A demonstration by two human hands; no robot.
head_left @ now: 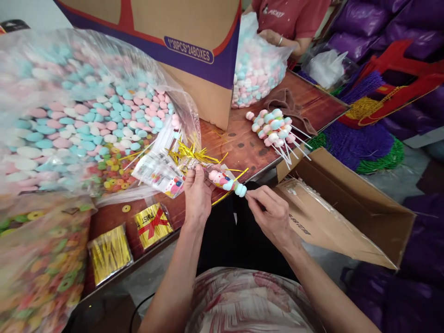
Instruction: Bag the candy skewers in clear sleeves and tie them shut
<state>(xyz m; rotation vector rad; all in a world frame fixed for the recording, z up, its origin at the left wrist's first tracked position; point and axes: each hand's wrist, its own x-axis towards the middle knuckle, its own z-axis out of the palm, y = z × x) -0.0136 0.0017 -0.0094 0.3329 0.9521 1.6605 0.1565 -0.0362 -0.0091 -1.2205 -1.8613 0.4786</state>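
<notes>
My left hand (196, 196) pinches the top of a small clear printed bag (222, 178) that covers a candy skewer (231, 184) of pink and blue pieces. The stick end of that skewer sits between the fingertips of my right hand (270, 213), just below the blue piece. A loose gold twist tie (231, 186) lies under the skewer. More gold twist ties (189, 155) and a stack of printed bags (159, 172) lie on the wooden table (239, 143) right behind my left hand.
A big bag of pastel candies (76, 111) and ring candies (38, 273) fills the left. Packs of ties (109, 253) lie near the table edge. Finished skewers (275, 129) lie at the right, beside an open carton (347, 208). Another person (291, 23) handles a candy bag (256, 64) behind a cardboard box (194, 51).
</notes>
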